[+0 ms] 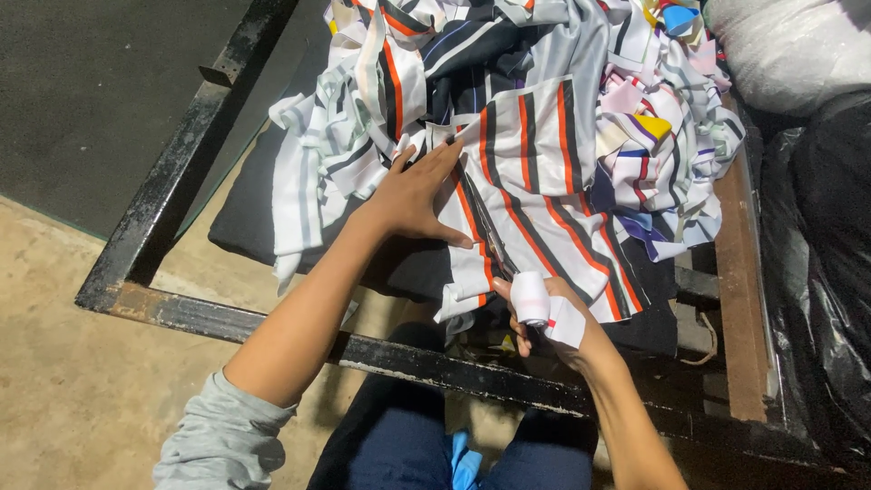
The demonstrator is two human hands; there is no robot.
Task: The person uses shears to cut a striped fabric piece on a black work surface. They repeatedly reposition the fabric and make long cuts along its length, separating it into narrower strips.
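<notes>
My left hand (413,195) presses spread flat on limp striped fabric (535,191); my right hand (544,313), taped, seems to pinch its hem, best grip there.

Bare concrete floor (63,363), black metal frame (172,163).

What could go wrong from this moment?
The left hand lies flat on the striped cloth, close to the cutting line; what looks like scissors in the right hand might nick its fingers. Loose scraps crowd the strip and may snag. The cloth overhangs the black frame and may slide.
</notes>
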